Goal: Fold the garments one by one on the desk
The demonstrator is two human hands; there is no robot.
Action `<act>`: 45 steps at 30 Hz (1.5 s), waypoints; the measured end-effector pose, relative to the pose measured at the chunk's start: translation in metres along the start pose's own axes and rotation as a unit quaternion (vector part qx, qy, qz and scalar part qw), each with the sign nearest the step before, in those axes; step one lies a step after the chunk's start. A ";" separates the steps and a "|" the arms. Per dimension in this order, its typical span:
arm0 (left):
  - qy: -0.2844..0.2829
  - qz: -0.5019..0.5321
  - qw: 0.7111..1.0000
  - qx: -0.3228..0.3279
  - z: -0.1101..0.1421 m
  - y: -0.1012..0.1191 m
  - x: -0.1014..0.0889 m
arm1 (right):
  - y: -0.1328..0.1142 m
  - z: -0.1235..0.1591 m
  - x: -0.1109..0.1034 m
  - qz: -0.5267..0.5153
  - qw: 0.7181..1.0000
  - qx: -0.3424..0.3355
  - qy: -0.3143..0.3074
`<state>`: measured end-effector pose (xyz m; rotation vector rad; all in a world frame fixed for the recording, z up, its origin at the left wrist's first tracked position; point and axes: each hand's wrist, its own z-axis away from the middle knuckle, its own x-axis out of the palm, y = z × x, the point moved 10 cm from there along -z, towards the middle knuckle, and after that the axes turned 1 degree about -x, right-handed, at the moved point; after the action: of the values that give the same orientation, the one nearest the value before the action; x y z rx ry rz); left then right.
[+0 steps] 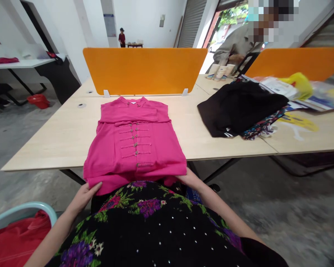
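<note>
A bright pink shirt (161, 144) lies front up on the light wooden table (52, 137), its collar toward the orange divider. Its sleeves are folded across the chest, and knotted buttons run down the middle. The bottom hem hangs over the table's near edge. My left hand (86, 193) grips the hem's left corner, thumb on top. At the right corner, my right hand (187, 178) has hold of the hem, its fingers mostly hidden under the cloth.
Dark folded clothes (239, 107) lie on the table's right side beside plastic packages (284, 87). An orange divider (144, 70) stands behind the shirt. Paper cups (221, 71) sit near a person (233, 46) beyond. A light-blue tub (41, 205) with red cloth is at lower left.
</note>
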<state>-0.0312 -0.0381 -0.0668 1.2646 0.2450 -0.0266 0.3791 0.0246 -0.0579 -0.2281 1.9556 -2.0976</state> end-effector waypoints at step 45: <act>0.178 0.305 0.934 -0.053 0.044 0.100 -0.036 | -0.108 -0.017 -0.036 -0.125 0.991 0.015 -0.038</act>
<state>-0.0436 -0.0533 0.0467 1.1869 0.1518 0.7479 0.3997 0.0575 0.0510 -0.5657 1.9348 -2.2307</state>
